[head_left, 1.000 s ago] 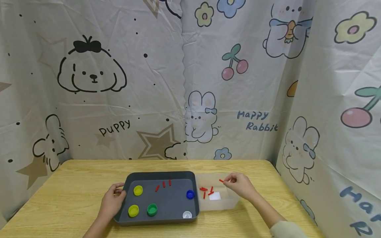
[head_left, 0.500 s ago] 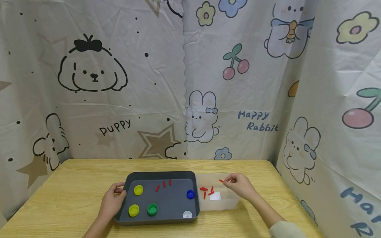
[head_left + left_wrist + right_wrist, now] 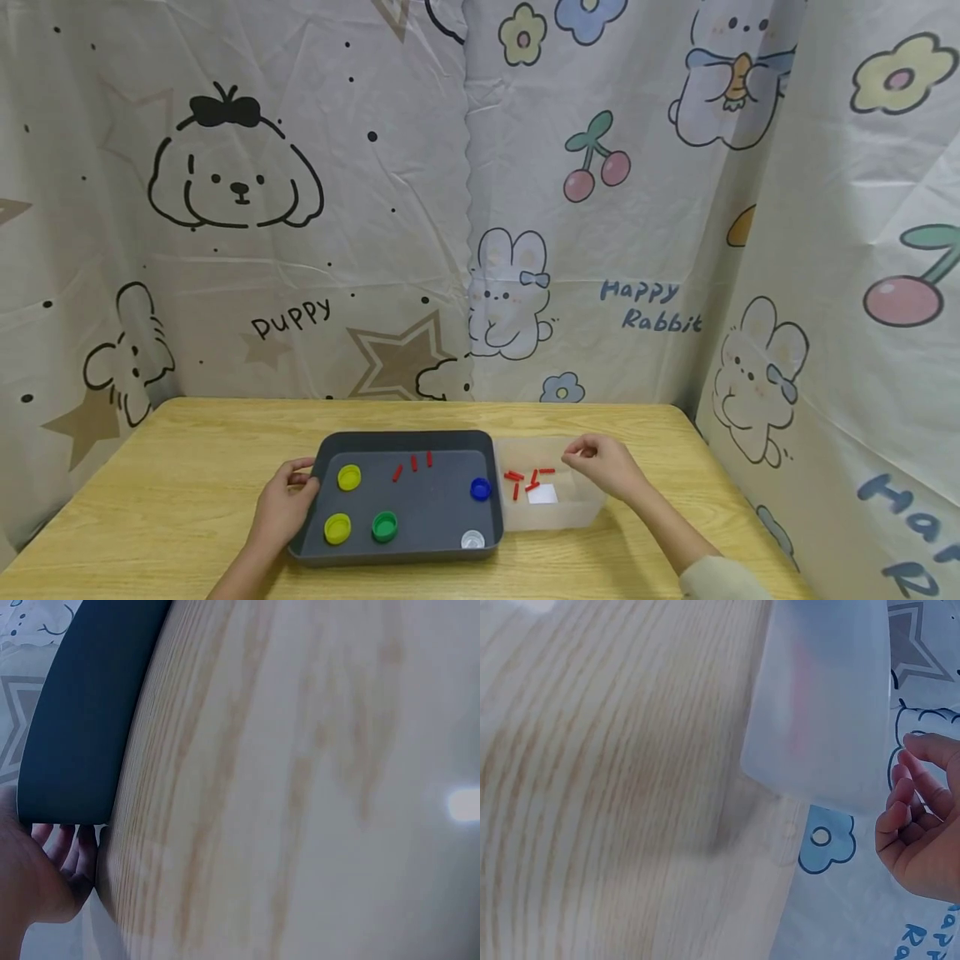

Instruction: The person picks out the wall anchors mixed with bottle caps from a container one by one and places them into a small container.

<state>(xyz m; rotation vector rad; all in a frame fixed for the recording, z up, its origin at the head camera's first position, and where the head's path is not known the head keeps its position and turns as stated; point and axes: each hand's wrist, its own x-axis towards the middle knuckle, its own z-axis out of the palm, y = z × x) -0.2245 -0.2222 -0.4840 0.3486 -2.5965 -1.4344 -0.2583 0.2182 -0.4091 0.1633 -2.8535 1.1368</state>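
My left hand (image 3: 282, 506) grips the left wall of a dark grey tray (image 3: 431, 508), its fingers along the outside of the tray's end (image 3: 82, 750) in the left wrist view. Over the right side of a translucent plastic bin (image 3: 517, 521) hovers my right hand (image 3: 603, 468), with nothing between its fingers. The right wrist view has that hand (image 3: 922, 832) beyond the bin's wall (image 3: 817, 727), index finger extended and the others loosely bent. Several short red sticks (image 3: 513, 476) lie in the bin. One red stick (image 3: 547, 471) is just left of and below my right fingertips.
Inside the tray are three red sticks (image 3: 414, 463), two yellow caps (image 3: 348, 477), a green cap (image 3: 385, 526), a blue cap (image 3: 480, 489) and a clear cap (image 3: 472, 540). A white label (image 3: 542, 494) shows in the bin. Printed curtains (image 3: 375, 208) rise behind the wooden table (image 3: 225, 433).
The red stick that my right fingers pinched has been let go and now lies in the bin. My right hand stays nearly in place; the left hand and tray have not moved.
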